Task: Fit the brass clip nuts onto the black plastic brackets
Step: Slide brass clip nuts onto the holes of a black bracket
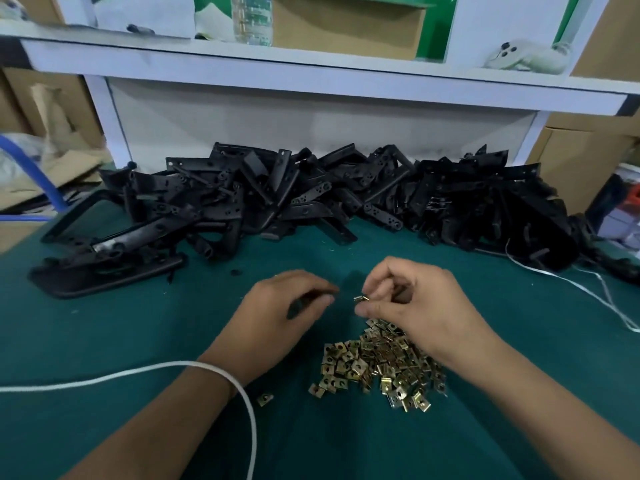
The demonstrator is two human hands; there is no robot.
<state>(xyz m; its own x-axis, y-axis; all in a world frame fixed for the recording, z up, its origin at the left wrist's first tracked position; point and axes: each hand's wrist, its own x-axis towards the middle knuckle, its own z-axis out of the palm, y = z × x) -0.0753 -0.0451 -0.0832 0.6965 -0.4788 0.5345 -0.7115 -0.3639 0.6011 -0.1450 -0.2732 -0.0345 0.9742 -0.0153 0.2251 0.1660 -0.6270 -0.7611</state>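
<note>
Centrally, right hand (412, 306) pinching one brass clip nut (361, 298) between thumb and forefinger, other fingers curled, held above the green table cover (104, 341). Just left of it, apart, left hand (277, 317) with fingers curled inward toward something small and dark at the fingertips; too blurred to say whether gripped. Directly beneath the right hand and nearer, loose heap of brass clip nuts (377, 365) on the cover, partly hidden by the right wrist; one stray nut (265, 399) lying left of the heap, beside the left forearm. Across the left wrist, white cord (138, 374) running in from the left edge and looping down to the near edge.

Farther back, long pile of black plastic brackets (311, 192) stretching left to right along the far side of the table, tangled and overlapping, well apart from both hands. At the pile's left end, flat black frames (104, 275) lying nearest. On the right, thin white string (568, 282) trailing from the pile toward the right edge.

Behind the pile, white shelf unit (311, 81). On the shelf, clear plastic bottle (252, 19), cardboard box (349, 26), pale glove-like cloth (530, 57) at the right. Cardboard boxes at both sides beyond the table; blue tube (31, 168) at far left. No writing legible anywhere; bottle label too blurred to read.
</note>
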